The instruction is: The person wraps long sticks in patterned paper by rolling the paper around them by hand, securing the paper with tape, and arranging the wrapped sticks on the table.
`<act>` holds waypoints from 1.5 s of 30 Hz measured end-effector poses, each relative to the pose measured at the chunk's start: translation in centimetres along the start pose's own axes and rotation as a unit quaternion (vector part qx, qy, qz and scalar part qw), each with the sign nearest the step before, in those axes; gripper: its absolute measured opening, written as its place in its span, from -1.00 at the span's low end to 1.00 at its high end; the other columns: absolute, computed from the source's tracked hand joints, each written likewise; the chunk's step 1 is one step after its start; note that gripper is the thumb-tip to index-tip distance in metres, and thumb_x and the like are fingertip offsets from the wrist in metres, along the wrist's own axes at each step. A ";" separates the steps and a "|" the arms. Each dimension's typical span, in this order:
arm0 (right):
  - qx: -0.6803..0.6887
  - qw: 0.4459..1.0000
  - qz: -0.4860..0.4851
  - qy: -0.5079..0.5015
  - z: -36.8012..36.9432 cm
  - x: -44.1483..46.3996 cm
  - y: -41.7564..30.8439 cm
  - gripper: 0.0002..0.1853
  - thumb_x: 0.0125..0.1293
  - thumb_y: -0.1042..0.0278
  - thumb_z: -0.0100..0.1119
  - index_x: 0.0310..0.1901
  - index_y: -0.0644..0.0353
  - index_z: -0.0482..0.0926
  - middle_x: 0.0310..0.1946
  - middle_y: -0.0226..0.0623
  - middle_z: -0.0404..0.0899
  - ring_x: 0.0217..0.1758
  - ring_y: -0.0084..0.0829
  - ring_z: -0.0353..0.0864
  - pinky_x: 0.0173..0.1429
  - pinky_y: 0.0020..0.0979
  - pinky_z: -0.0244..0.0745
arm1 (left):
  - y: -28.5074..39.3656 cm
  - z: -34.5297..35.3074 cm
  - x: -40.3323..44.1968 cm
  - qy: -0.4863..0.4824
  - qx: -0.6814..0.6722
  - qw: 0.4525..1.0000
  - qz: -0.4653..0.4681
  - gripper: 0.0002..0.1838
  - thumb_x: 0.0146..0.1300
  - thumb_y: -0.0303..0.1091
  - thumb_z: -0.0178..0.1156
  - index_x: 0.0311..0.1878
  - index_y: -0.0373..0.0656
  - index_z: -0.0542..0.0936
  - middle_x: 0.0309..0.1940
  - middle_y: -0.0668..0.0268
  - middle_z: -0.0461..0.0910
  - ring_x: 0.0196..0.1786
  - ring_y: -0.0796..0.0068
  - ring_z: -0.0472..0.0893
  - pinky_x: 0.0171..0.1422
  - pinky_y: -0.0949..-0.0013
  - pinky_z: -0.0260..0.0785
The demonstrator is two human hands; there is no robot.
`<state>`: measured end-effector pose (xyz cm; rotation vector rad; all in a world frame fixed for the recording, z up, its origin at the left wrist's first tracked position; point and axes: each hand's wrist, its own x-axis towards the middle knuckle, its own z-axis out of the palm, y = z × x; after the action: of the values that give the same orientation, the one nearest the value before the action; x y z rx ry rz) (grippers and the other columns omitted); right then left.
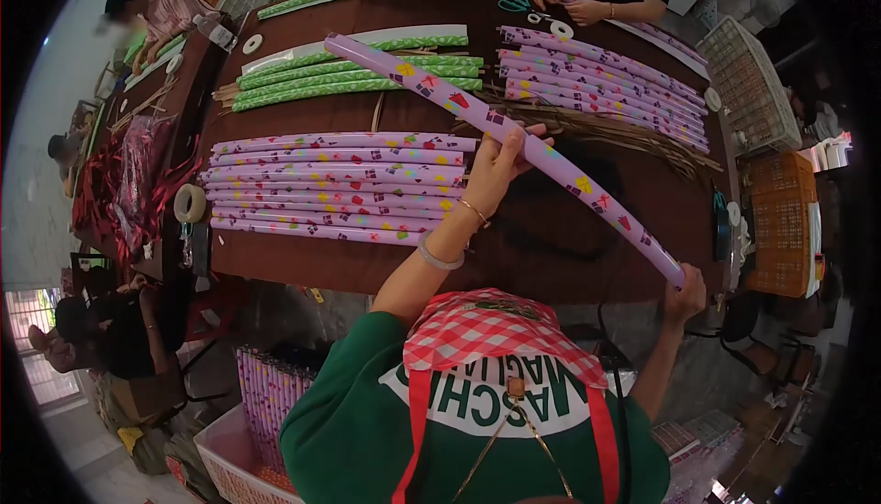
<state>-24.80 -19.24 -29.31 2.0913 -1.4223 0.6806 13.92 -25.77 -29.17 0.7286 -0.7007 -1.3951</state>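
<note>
A long roll of lilac wrapping paper, printed with gifts and flowers, slants across the table from upper left to lower right. My left hand is closed around its middle, fingers partly hidden behind it. At the lower right end, my right hand grips the roll's tip, beyond the table's front edge. Left of my left hand lies a row of similar lilac rolls, side by side. Another lilac row lies at the back right. Green patterned rolls lie at the back left.
Thin brown strips lie behind the held roll. Tape rolls and teal scissors are on the brown table. A white basket of lilac rolls stands at lower left; orange crates stand right. Other people work around.
</note>
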 end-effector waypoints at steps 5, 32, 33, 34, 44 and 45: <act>-0.021 1.000 0.001 0.004 -0.1 -0.4 0.7 -0.83 0.10 0.43 0.24 -0.27 0.07 0.47 -0.40 -0.33 0.53 -0.39 -0.28 0.55 -0.35 -0.33 0.40 | 0.0 -0.1 -0.6 -0.055 -0.035 0.998 -0.016 -0.65 0.41 -0.22 -0.17 0.07 -0.32 0.26 0.13 0.05 0.39 0.17 0.14 0.43 0.23 0.18 0.35; -0.031 0.998 -0.029 0.038 -0.5 -1.1 2.5 -0.82 0.11 0.48 0.20 -0.27 0.07 0.44 -0.43 -0.34 0.52 -0.39 -0.29 0.55 -0.36 -0.32 0.40 | -0.1 -0.1 -0.9 0.020 -0.020 1.000 0.010 -0.53 0.27 -0.46 0.06 0.21 -0.25 0.17 0.06 0.07 0.44 0.15 0.24 0.46 0.12 0.40 0.38; -0.025 0.999 -0.033 0.035 -0.6 -1.3 2.8 -0.83 0.12 0.48 0.20 -0.27 0.07 0.43 -0.43 -0.34 0.52 -0.39 -0.29 0.55 -0.37 -0.32 0.40 | 0.0 -0.6 -0.6 0.024 -0.019 0.999 0.014 -0.53 0.27 -0.46 0.06 0.21 -0.25 0.17 0.06 0.07 0.44 0.15 0.24 0.46 0.12 0.40 0.38; -0.022 0.998 -0.037 0.038 -0.6 -1.4 2.9 -0.83 0.12 0.48 0.20 -0.27 0.07 0.43 -0.43 -0.34 0.52 -0.39 -0.29 0.55 -0.37 -0.32 0.40 | 0.1 -1.2 -0.3 0.035 -0.031 0.999 0.021 -0.55 0.28 -0.46 0.06 0.19 -0.25 0.19 0.05 0.08 0.46 0.14 0.24 0.47 0.07 0.44 0.39; -0.027 0.997 -0.054 0.048 -0.8 -1.6 3.2 -0.86 0.12 0.46 0.19 -0.28 0.08 0.46 -0.41 -0.32 0.53 -0.38 -0.27 0.56 -0.34 -0.32 0.43 | 0.1 -2.1 -1.1 0.021 0.017 0.998 0.048 -0.64 0.35 -0.37 -0.02 0.15 -0.27 0.24 0.07 0.08 0.45 0.12 0.30 0.49 0.00 0.48 0.41; -0.030 0.997 -0.048 0.045 -0.5 -1.8 3.4 -0.86 0.12 0.46 0.19 -0.29 0.08 0.46 -0.42 -0.32 0.53 -0.39 -0.27 0.56 -0.34 -0.32 0.42 | 0.0 -1.9 -1.1 0.019 -0.007 0.999 0.046 -0.64 0.36 -0.35 -0.03 0.15 -0.29 0.24 0.07 0.08 0.45 0.12 0.30 0.49 0.04 0.44 0.41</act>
<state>-28.63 -18.76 -29.61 2.0433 -1.2687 0.6764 15.40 -24.56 -30.32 0.7022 -0.6851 -1.2988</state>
